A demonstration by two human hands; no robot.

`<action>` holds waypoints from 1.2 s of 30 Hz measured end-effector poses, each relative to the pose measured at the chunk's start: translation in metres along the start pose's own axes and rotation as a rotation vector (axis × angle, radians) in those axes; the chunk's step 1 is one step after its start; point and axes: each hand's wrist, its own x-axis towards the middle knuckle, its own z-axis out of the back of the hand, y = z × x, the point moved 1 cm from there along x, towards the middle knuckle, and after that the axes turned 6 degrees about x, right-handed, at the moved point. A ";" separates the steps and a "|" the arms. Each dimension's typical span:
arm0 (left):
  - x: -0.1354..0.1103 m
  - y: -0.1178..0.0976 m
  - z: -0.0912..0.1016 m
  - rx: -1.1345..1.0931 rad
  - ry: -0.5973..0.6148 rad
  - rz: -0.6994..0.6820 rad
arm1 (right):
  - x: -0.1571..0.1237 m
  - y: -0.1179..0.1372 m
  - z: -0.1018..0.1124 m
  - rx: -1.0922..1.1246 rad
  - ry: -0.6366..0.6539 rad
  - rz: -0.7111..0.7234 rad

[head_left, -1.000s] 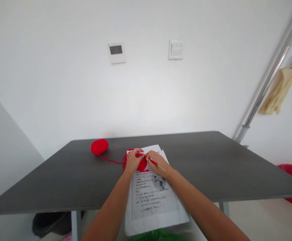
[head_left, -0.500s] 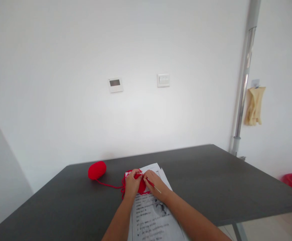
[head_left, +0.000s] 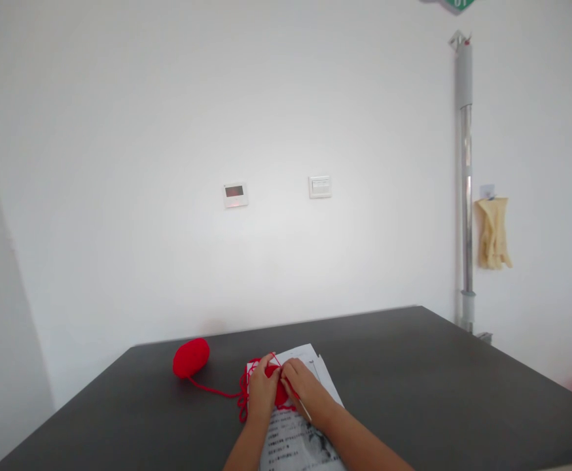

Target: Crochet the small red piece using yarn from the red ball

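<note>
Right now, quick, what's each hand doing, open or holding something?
Left hand: closed, holding the rounded red yarn piece.
Right hand: closed, holding the slim red-and-white rod-shaped tool.

Yarn ball (head_left: 191, 358) left of paper (head_left: 290, 451), both on table (head_left: 413, 386)

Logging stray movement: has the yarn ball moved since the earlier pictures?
No: the ball sits in the same spot near the far left corner of the table; the view shifted.
</note>
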 end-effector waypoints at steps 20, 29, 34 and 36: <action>-0.002 0.000 -0.003 -0.659 0.255 0.353 | 0.002 0.002 0.020 0.050 -0.093 0.148; -0.006 -0.002 -0.005 -0.822 0.258 0.367 | 0.003 0.007 0.023 0.045 -0.071 0.156; -0.008 -0.002 -0.005 -0.855 0.252 0.376 | 0.002 0.004 0.021 0.049 -0.069 0.149; -0.007 -0.002 -0.005 -0.840 0.251 0.357 | 0.001 0.001 0.020 0.055 -0.068 0.143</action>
